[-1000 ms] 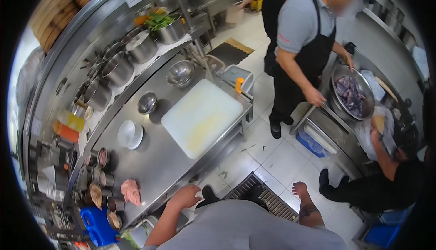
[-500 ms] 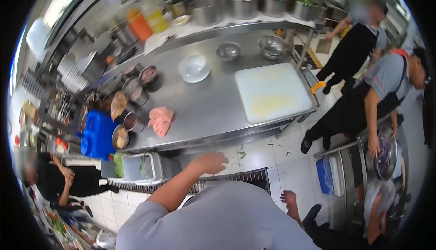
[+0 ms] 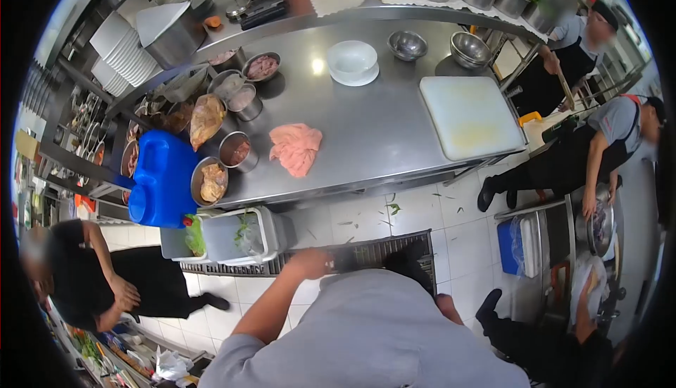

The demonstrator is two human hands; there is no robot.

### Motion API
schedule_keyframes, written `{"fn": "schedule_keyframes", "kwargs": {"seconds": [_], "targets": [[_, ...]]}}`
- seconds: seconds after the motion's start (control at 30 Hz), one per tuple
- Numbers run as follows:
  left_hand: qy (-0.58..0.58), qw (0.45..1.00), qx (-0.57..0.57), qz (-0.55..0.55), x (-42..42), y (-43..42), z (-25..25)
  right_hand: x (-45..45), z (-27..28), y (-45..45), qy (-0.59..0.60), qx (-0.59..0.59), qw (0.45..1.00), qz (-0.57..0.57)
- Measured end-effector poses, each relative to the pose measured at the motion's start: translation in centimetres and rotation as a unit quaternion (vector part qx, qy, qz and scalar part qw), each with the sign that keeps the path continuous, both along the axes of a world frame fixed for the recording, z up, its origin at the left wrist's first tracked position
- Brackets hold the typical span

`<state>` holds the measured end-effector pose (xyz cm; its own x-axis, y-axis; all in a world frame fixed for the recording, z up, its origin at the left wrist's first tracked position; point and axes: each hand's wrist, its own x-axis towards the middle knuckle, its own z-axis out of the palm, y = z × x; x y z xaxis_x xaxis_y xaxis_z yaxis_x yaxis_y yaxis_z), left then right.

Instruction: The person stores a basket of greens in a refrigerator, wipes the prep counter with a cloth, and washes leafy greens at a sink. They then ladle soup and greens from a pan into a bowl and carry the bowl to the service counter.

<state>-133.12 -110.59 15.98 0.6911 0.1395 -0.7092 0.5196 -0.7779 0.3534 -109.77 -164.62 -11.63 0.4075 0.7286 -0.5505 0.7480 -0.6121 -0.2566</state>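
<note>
We see our left hand (image 3: 310, 264) in the air by the dark slatted drain grate (image 3: 359, 255), its fingers bent and slightly blurred; we cannot tell whether they are clenched or released. Our right hand (image 3: 448, 308) shows only in part beside our grey shirt (image 3: 394, 324), so we cannot tell how its fingers stand either.

To the left of the left fingers we find a plastic bin (image 3: 267, 233) with a smooth pale rim and leafy greens (image 3: 244, 232) inside. Ahead of those fingers, on the flat, shiny steel counter (image 3: 380, 134), lies the pink cloth (image 3: 296, 148), soft, crumpled and full of folds. Farther left and ahead of them we have a moulded blue jug (image 3: 158, 177) and, past it, round metal pots (image 3: 251, 111), some with pinkish, raw-looking meat (image 3: 263, 67).

Well ahead of the left fingers sit glossy white dishes (image 3: 352, 57), one on the other, and to the right of these, two round, reflective steel bowls (image 3: 407, 47). Well ahead of the right fingers we see a thick white chopping board (image 3: 468, 113), round-cornered and stained yellowish
</note>
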Motion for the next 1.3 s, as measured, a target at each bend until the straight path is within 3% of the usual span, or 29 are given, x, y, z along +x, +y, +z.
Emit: {"fn": "schedule_keyframes", "kwargs": {"seconds": [0.07,0.2,0.27,0.33,0.4,0.47,0.53,0.57,0.6,0.67,0.7,0.77,0.8,0.87,0.97,1.1,1.17,1.2,1.27,1.3], "targets": [[-0.021,1.000,-0.004,-0.009,-1.8,0.8,-0.9,0.5,1.5,5.0,0.021,0.059,0.982,-0.178],[-0.044,0.997,-0.061,0.024,-0.3,1.9,0.7,4.7,8.2,17.0,0.091,0.155,0.934,-0.308],[-0.150,0.983,-0.093,0.040,1.2,2.8,-0.8,7.0,11.0,22.9,0.167,0.215,0.914,-0.302],[-0.190,0.975,-0.111,0.038,4.4,3.9,0.9,8.7,15.3,29.3,0.243,0.254,0.900,-0.259],[-0.284,0.929,-0.187,0.148,8.1,5.0,1.5,9.9,19.2,34.9,0.308,0.290,0.868,-0.258],[-0.278,0.934,-0.163,0.157,12.0,7.1,-0.1,11.7,21.1,39.6,0.311,0.312,0.871,-0.215],[-0.308,0.859,-0.273,0.304,16.1,9.9,-1.3,13.2,21.7,42.8,0.369,0.311,0.843,-0.238],[-0.348,0.825,-0.301,0.328,18.2,11.7,-2.8,14.3,22.1,44.3,0.423,0.307,0.814,-0.253],[-0.349,0.831,-0.301,0.312,20.2,13.9,-4.6,15.2,22.1,45.3,0.418,0.320,0.809,-0.262],[-0.304,0.672,-0.426,0.525,25.4,18.8,-7.3,17.2,21.8,45.5,0.473,0.343,0.769,-0.259],[-0.300,0.682,-0.433,0.507,28.0,21.0,-7.8,18.2,22.5,44.9,0.500,0.354,0.738,-0.281],[-0.319,0.553,-0.445,0.628,32.7,25.1,-8.0,19.9,24.2,43.4,0.534,0.367,0.687,-0.329],[-0.314,0.560,-0.449,0.621,34.8,26.6,-7.5,21.3,24.3,42.2,0.529,0.373,0.684,-0.336],[-0.350,0.489,-0.423,0.678,38.8,29.2,-6.0,23.8,24.3,39.5,0.534,0.337,0.690,-0.354],[-0.427,0.513,-0.439,0.602,42.9,32.7,-6.9,26.6,23.4,37.9,0.494,0.335,0.704,-0.385],[-0.449,0.500,-0.353,0.651,45.5,37.2,-13.0,28.9,23.3,41.4,0.505,0.348,0.679,-0.403],[-0.491,0.718,-0.117,0.479,46.7,40.8,-17.6,30.5,23.7,45.2,0.518,0.348,0.675,-0.394],[-0.492,0.721,-0.110,0.476,46.9,41.5,-17.4,31.3,23.7,47.7,0.531,0.369,0.668,-0.368],[-0.487,0.789,-0.077,0.366,47.6,41.8,-17.5,33.7,23.8,53.2,0.551,0.411,0.626,-0.369],[-0.509,0.758,-0.093,0.398,48.5,43.8,-22.0,35.2,23.7,56.6,0.559,0.430,0.590,-0.394]]}}
